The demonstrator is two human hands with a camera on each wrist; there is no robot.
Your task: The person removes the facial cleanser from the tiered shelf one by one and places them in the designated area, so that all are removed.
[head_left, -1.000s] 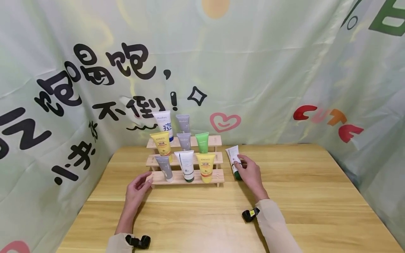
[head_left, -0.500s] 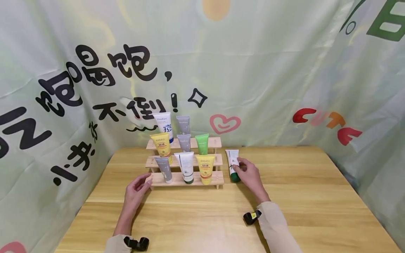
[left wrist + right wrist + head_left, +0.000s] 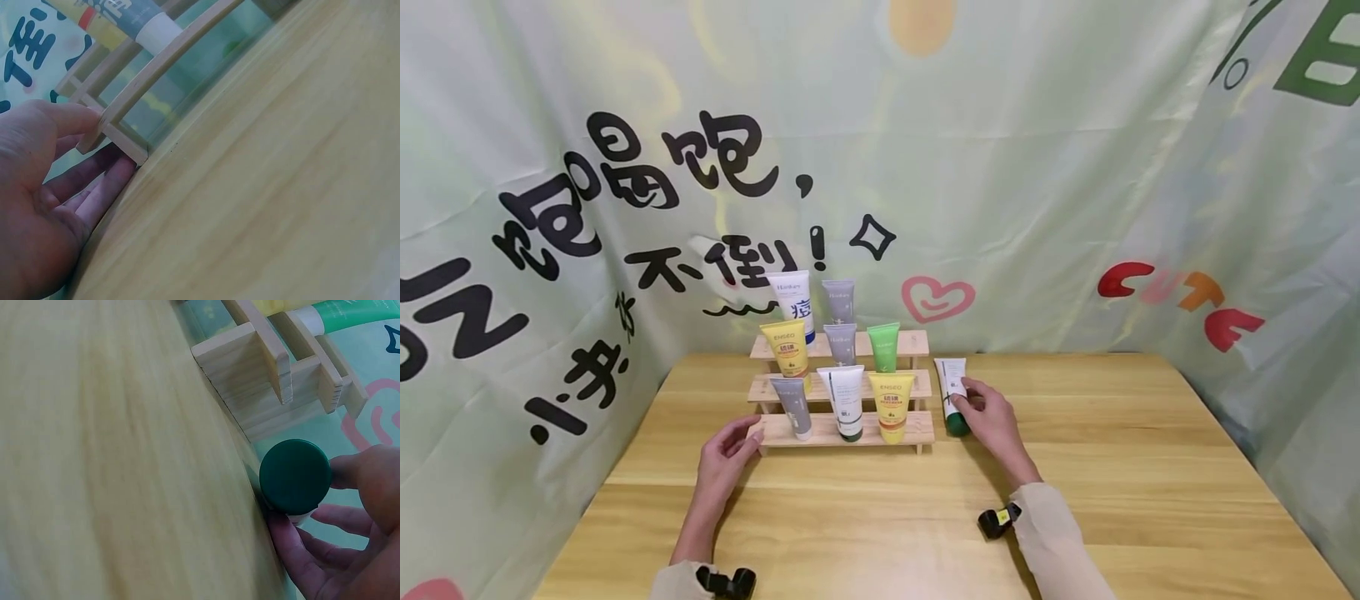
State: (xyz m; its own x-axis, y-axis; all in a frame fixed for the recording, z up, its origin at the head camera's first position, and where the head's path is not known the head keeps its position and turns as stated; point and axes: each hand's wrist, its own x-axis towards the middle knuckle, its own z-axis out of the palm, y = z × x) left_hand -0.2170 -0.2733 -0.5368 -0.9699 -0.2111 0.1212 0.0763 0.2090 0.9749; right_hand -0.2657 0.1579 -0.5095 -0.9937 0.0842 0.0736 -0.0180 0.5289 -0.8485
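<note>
My left hand (image 3: 727,457) grips the left end of the lowest step of a three-step wooden display rack (image 3: 812,432). In the left wrist view its thumb lies against the step's end, with the fingers below beside the rack's leg (image 3: 128,145). To the right of the rack, my right hand (image 3: 995,417) holds a white squeeze tube (image 3: 953,379) with a dark green cap (image 3: 295,476). The thumb and fingers are on opposite sides of this tube. Its cap end points toward me, low over the table; whether it touches the wood I cannot tell.
Several tubes stand on the rack: a grey tube (image 3: 792,408), a white tube (image 3: 844,404) and a yellow tube (image 3: 892,407) in front, a green tube (image 3: 884,346) and others behind. The wooden table (image 3: 880,517) meets a printed curtain (image 3: 1037,208) at the back.
The white tube in my right hand has turned from a slant to nearly straight, its label now facing up more. My left hand has stayed at the rack's end.
</note>
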